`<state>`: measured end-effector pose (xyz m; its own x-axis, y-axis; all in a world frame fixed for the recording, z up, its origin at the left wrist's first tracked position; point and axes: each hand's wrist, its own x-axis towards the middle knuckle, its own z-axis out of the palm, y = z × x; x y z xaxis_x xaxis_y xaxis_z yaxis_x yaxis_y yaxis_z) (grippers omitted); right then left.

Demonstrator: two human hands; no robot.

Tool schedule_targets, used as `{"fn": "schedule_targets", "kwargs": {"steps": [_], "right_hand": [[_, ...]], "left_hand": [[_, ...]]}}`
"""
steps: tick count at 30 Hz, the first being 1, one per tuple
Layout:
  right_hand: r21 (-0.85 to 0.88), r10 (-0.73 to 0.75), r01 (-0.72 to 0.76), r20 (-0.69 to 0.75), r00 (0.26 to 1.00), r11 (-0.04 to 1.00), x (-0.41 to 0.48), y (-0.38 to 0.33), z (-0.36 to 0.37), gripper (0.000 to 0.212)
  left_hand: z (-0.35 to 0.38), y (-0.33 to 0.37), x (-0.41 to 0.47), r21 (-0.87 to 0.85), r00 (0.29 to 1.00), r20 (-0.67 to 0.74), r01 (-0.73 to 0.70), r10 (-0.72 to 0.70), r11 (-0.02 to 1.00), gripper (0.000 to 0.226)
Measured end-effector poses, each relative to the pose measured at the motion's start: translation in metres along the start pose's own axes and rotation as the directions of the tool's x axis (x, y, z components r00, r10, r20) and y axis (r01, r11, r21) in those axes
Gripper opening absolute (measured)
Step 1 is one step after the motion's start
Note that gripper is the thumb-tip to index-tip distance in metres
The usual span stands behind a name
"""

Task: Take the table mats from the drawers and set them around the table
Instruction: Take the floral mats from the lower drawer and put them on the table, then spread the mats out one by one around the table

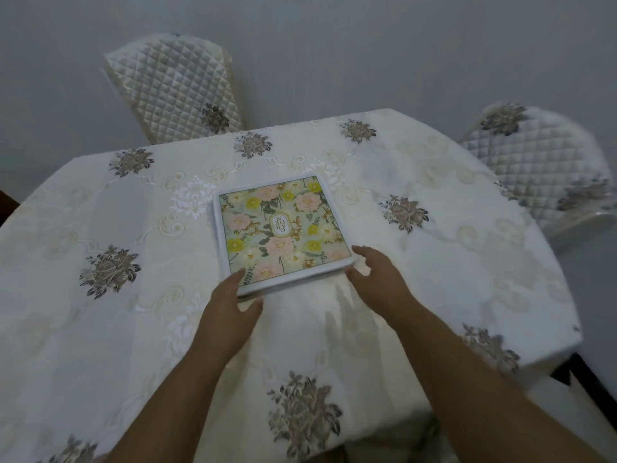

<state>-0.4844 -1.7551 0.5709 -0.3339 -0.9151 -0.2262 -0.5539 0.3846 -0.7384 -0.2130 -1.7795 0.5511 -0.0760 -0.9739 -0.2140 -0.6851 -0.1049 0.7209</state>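
Observation:
A square stack of table mats (283, 228) with a floral print and a white rim lies flat in the middle of the table (100, 329), which wears a cream embroidered cloth. My left hand (227, 315) grips the stack's near left corner, fingers on top and thumb under the edge. My right hand (377, 279) holds the near right corner, thumb at the edge and fingers along the side. How many mats are in the stack I cannot tell.
Two chairs with quilted cream covers stand by the table, one chair (177, 85) at the far left and the other chair (547, 168) at the right. A plain grey wall (367, 45) runs behind. The cloth hangs over the table's near edge.

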Motion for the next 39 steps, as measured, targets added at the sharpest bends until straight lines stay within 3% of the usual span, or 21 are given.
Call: {"fn": "schedule_targets", "kwargs": {"steps": [8,18,26,33,39], "right_hand": [[-0.079,0.019,-0.024,-0.064,0.998,0.997,-0.152,0.015,-0.092,0.046],[0.175,0.099,-0.051,-0.276,0.956,0.983,-0.324,0.057,-0.209,0.07],[0.227,0.071,0.021,-0.391,0.917,0.974,-0.401,0.154,-0.324,0.07],[0.126,0.023,0.016,-0.305,0.952,0.992,-0.446,0.265,-0.445,0.077],[0.046,-0.057,0.068,-0.209,0.976,0.997,-0.443,0.293,-0.507,0.081]], "left_hand": [[0.003,0.046,-0.092,0.005,0.978,0.145,-0.152,0.149,0.988,0.065],[0.012,0.147,-0.233,0.057,0.891,0.274,-0.392,0.363,0.918,0.063],[0.105,0.24,-0.325,0.133,0.836,0.29,-0.518,0.466,0.845,0.074],[0.225,0.329,-0.416,0.064,0.856,0.181,-0.502,0.485,0.862,0.072],[0.273,0.381,-0.451,0.067,0.881,0.184,-0.453,0.435,0.889,0.075]]}}
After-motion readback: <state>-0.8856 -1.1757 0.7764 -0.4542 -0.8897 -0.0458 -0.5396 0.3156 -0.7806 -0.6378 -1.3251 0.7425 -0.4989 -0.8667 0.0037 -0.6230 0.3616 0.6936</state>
